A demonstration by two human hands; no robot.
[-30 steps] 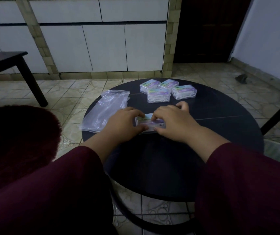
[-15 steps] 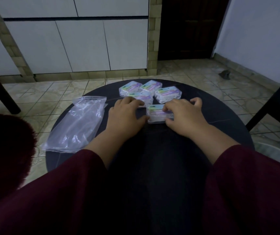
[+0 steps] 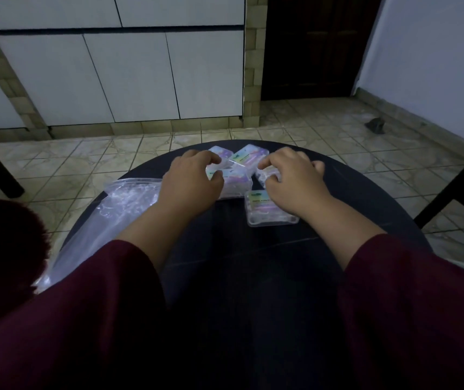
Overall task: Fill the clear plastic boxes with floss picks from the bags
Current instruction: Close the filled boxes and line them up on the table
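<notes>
Both hands let go of the nearest box (image 3: 270,211) and reached forward: the left hand (image 3: 194,181) and right hand (image 3: 292,182) curled over the far boxes (image 3: 249,156)

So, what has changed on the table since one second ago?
The box both hands held was pushed away to the group of boxes and let go. The left hand and right hand now reach onto the group. The bag stayed at the left.
</notes>
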